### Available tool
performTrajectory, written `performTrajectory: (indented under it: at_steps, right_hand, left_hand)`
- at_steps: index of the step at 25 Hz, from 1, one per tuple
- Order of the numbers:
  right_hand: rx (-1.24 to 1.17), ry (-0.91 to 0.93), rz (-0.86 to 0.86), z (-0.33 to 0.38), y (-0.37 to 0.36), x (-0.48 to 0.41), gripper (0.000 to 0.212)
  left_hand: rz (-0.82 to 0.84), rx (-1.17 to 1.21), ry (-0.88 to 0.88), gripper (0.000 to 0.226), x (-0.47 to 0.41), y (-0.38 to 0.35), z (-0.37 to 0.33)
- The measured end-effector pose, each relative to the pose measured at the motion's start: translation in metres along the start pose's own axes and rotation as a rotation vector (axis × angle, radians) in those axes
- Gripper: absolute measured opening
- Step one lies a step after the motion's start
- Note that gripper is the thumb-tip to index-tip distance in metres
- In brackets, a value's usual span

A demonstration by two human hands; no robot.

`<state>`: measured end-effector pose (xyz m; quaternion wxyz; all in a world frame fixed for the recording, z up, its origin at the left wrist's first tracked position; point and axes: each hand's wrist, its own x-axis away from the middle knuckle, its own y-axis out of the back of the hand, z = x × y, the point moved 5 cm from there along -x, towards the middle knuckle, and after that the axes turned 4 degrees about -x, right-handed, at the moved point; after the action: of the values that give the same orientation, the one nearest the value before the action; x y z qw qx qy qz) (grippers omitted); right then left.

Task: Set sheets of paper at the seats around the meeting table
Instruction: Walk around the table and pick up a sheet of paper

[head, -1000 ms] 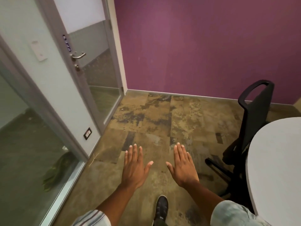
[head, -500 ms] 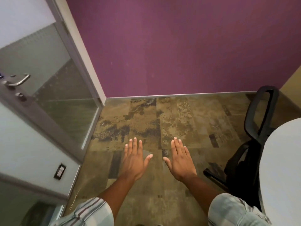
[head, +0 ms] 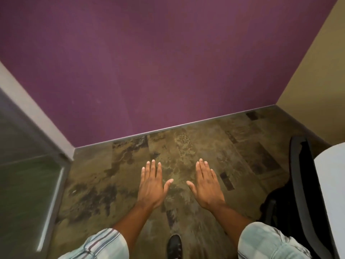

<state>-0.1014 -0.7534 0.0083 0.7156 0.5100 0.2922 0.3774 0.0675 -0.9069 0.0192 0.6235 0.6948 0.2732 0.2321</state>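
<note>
At the bottom edge a black shoe (head: 174,244) points forward on the mottled brown carpet (head: 104,187), between two rolled pale plaid sleeves, the left sleeve (head: 101,244) and the right sleeve (head: 268,242). From these the bare forearms reach forward and slightly inward to the left hand (head: 151,186) and the right hand (head: 206,185), both held palm down over the carpet with a clear gap between them. The fingers (head: 153,168) of the left hand are straight and held close together, the thumb spread toward the other hand; the right hand mirrors it, so both hands are flat, spread and holding nothing. To the right, a black office chair (head: 298,184) stands with its back near the curved edge of the white table (head: 330,193) (only a bare strip of the table top shows at the frame's right side). No sheet of paper shows anywhere in this view, neither in the hands nor on the visible part of the table. To the left, a glass panel in a grey metal frame (head: 54,193) runs along the carpet, blurred by motion. Farther on, a thin grey skirting (head: 168,128) marks where the carpet meets the purple wall (head: 149,62), which fills the upper part of the view. At the far right it joins a tan wall (head: 317,71) in a corner.
</note>
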Motion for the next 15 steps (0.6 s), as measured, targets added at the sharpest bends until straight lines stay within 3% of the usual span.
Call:
performTrajectory:
  at_steps: [6,15]
  right_hand:
    - [-0.016,-0.140,-0.070,-0.061,0.035,-0.131,0.089]
    - [-0.006,-0.335,-0.203,-0.214,0.086,-0.283,0.089]
  left_hand:
    - [0.019,0.002,-0.178,0.097,-0.183,0.007,-0.034]
    - [0.031,-0.008,-0.381,0.095,-0.410,-0.005,-0.152]
